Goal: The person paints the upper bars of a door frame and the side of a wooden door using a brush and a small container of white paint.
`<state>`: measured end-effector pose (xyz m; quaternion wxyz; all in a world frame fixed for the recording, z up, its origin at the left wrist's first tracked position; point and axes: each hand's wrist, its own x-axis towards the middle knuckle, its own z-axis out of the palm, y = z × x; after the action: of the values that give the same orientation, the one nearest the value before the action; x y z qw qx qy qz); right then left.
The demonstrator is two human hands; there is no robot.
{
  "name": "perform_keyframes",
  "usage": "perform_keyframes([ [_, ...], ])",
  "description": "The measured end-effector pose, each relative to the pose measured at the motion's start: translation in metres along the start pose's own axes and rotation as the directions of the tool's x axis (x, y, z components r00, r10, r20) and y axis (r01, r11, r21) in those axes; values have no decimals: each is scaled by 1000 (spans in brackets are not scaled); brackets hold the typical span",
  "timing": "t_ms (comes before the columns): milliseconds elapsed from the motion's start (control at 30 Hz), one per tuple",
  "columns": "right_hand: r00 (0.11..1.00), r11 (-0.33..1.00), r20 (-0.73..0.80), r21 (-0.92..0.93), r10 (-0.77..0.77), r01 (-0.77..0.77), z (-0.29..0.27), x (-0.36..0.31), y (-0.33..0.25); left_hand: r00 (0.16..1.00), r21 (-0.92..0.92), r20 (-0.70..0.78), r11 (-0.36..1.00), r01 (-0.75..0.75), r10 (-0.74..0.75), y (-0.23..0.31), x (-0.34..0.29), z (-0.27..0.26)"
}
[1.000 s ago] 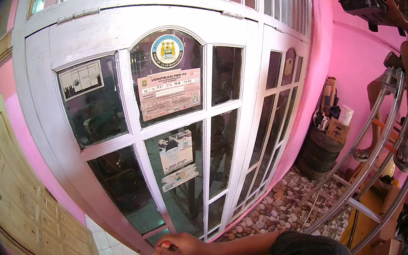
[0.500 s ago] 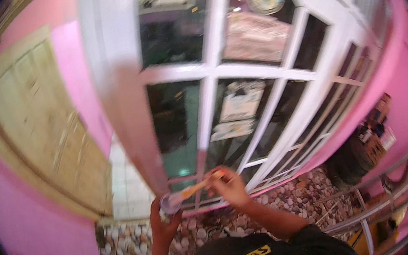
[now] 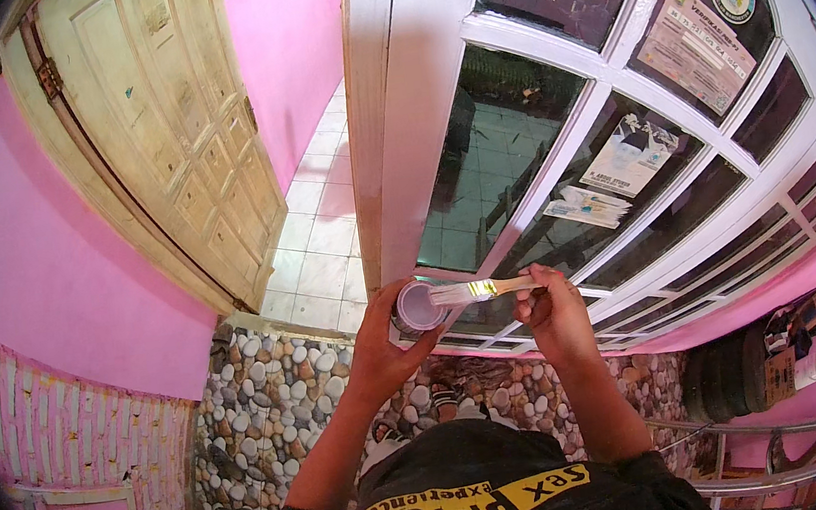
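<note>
Step in hand: we're loading the brush, by our reading. Bristles sit at the mouth of the can, so this looks like the dip or the wipe before a stroke.
Left hand (image 3: 383,343): our fingers are wrapped round the small paint can (image 3: 418,307), clamped on its side, holding it level just below the white window frame (image 3: 420,92).
Paint can: open top, pale paint inside, right at the foot of the frame's wide upright.
Right hand (image 3: 551,314): closed on the handle of the paintbrush (image 3: 478,290), fingers pinched tight, just right of the can.
Paintbrush: lying near level, bristles pointing left and touching the can's rim, metal band catching the light.
Window frame: glossy white bars, dark glass panes, paper notices (image 3: 618,158) stuck behind the glass up and right of the can.
Pebble wall (image 3: 275,411): directly under the frame's sill, below our hands.
Next move calls for: we'd judge a clean lift off the rim, no drips, then a steady wrist to keep paint on the bars and off the glass.
</note>
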<state>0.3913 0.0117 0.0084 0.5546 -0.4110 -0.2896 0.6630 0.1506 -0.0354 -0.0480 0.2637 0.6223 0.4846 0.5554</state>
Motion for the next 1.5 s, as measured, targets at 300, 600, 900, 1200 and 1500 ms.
perform_keyframes([
  [300,949,894,128,-320,-288,315,22,-21,-8,1000,22,16,1000,-15,15,4,1,-5],
  [600,733,269,556,-692,-393,670,63,-41,-16,997,-18,63,999,36,-35,1,-7,1],
  [900,715,281,545,-673,-438,685,60,-32,-14,998,-17,54,999,37,-36,1,-7,0],
  [1200,962,875,133,-400,-238,272,34,-9,-12,1000,6,12,1000,18,-18,-2,-3,0],
  [1500,994,996,-59,-14,88,-89,-21,18,23,999,45,-22,998,38,-37,-7,5,13],
])
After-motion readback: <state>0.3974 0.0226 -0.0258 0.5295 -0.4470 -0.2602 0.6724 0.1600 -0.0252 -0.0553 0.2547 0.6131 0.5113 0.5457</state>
